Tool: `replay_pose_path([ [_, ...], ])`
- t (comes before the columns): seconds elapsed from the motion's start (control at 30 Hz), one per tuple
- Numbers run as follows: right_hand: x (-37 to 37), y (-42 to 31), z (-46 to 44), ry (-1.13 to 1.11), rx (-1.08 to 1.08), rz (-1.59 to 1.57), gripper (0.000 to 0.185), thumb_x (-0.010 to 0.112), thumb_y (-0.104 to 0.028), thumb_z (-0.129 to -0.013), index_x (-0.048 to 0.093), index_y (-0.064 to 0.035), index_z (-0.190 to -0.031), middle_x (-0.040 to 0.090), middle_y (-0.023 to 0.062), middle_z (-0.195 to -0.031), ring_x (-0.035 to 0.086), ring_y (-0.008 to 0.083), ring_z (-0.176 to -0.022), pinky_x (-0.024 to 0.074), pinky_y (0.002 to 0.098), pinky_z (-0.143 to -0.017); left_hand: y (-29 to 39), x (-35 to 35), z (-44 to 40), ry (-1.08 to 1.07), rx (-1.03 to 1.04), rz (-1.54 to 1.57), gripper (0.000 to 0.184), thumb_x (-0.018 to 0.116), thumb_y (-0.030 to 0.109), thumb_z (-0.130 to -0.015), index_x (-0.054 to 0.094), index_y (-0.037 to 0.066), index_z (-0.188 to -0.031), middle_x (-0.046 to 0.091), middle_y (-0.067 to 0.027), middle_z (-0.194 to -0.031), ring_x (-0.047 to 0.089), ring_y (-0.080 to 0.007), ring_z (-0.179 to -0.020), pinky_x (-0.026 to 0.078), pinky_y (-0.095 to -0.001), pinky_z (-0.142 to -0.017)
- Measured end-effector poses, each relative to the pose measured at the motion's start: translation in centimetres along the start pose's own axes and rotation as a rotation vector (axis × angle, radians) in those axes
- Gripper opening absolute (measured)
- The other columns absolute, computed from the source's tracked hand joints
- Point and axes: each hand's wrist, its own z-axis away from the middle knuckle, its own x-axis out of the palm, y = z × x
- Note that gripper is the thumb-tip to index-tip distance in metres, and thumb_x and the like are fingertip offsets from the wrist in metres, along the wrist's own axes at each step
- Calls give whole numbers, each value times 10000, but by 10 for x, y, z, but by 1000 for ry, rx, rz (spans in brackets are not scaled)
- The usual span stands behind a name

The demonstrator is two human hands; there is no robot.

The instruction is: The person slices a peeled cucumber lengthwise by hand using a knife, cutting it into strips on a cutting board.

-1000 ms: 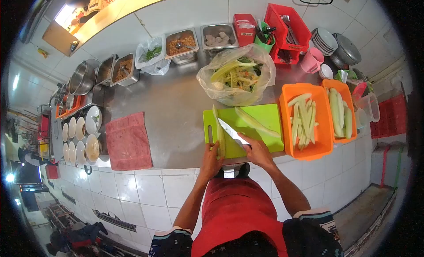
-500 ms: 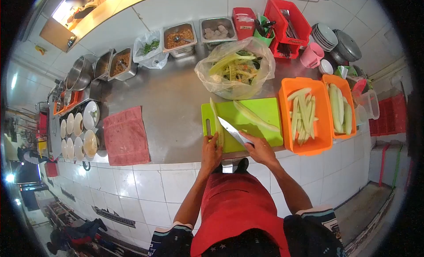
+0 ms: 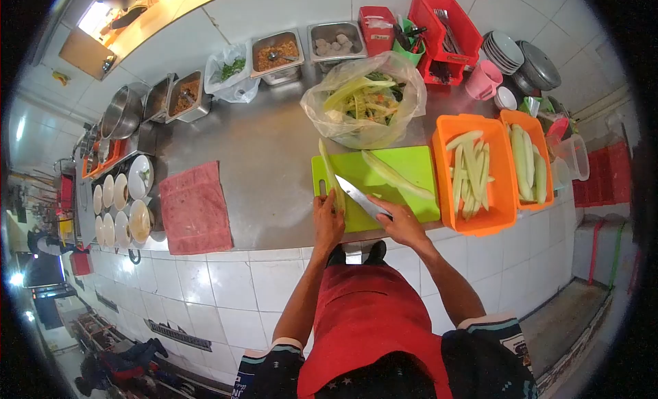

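On a bright green cutting board (image 3: 411,159) lie two long, pale green peeled vegetable pieces. My left hand (image 3: 329,224) has its fingers closed on the near end of the left vegetable piece (image 3: 327,167), which runs along the board's left side past its far edge. A knife (image 3: 358,196) is gripped in my right hand (image 3: 403,226), its blade slanting up and left with the tip by that piece. To the right, the other vegetable piece (image 3: 397,176) lies untouched. A small pale bit sits near the blade.
Right of the board stand an orange tub (image 3: 442,193) of cut pieces and another orange tub (image 3: 506,116) of whole peeled ones. A plastic bag (image 3: 329,128) of peelings sits behind. Leftward are a red cloth (image 3: 197,208), several bowls (image 3: 140,221) and metal food pans (image 3: 277,73).
The left vegetable piece has slid a little farther away from me, and the knife tip has shifted slightly along with it. A small pale bit now shows beside the blade.
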Motion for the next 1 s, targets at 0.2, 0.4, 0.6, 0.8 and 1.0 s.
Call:
replay_pose_path([
  [0.2, -5, 3, -1, -36, 6, 11, 528, 584, -106, -912, 507, -268, -1409, 634, 181, -1227, 646, 367, -1024, 496, 403, -896, -1, -33, 1, -331, 82, -46, 829, 769, 16, -717, 382, 10, -1450, 441, -219, -1293, 528, -382, -1139, 482, -407, -937],
  [0.4, 4, 2, 10, 7, 17, 16, 508, 572, -126, -920, 513, -273, -1403, 656, 175, -1173, 656, 372, -958, 508, 428, -848, 3, -32, 4, -278, 126, -93, 902, 836, 91, -670, 383, 23, -1447, 437, -208, -1317, 500, -403, -1188, 459, -436, -973],
  [0.6, 1, 1, 15, 2, 21, 35, 515, 563, -128, -921, 502, -273, -1412, 667, 175, -1149, 654, 376, -963, 508, 433, -847, 10, -25, 10, -188, 181, -161, 934, 846, 110, -662, 367, 28, -1458, 435, -208, -1307, 507, -405, -1166, 449, -457, -962],
  [0.8, -6, 1, 31, -95, 109, 19, 516, 557, -121, -915, 504, -251, -1411, 653, 172, -1191, 648, 366, -1007, 499, 406, -892, 6, -26, 8, -207, 202, -190, 962, 858, 103, -652, 352, 16, -1467, 432, -211, -1308, 503, -407, -1156, 447, -451, -958],
  [1.0, -3, 12, 51, -48, 25, 24, 497, 559, -140, -909, 522, -223, -1397, 636, 187, -1227, 631, 370, -1062, 481, 402, -942, 7, -27, 7, -203, 222, -210, 927, 866, 153, -668, 388, -2, -1447, 446, -227, -1315, 507, -404, -1162, 481, -437, -954],
])
